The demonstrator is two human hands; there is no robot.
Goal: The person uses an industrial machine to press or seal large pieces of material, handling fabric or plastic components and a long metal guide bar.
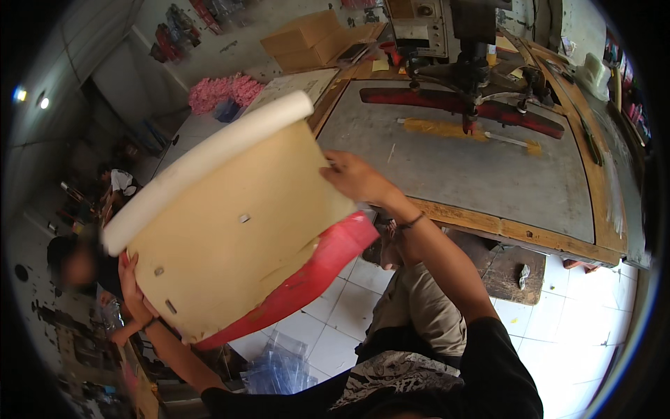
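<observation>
Head camera view, looking down over a person's two bare hands lifting a seat panel (230, 230) in front of the chest. It is a rounded plywood board, pale tan, seen from its underside, with a few small metal fittings set into the wood. A thick roll of white foam (202, 160) runs along its upper left edge, and red vinyl covering (307, 276) shows along its lower right edge.

The right hand (356, 178) grips the panel's upper right edge, fingers curled over the wood, with a thin band on the wrist. The left hand (132, 286) holds the lower left edge, fingers wrapped round the rim and partly hidden behind the board. The panel is tilted and held clear of every surface.

Beyond it stands a large grey-topped workbench (488, 174) with a wooden frame. On the bench lie a long red strip (453, 105) and a yellow strip (447, 128), under a dark machine (471, 42) mounted at the far side. Cardboard boxes (307, 38) sit at the upper middle, and a heap of pink material (223, 91) lies on the floor behind. White floor tiles (572, 321) show below. Another person (122, 183) sits far off at the left.
</observation>
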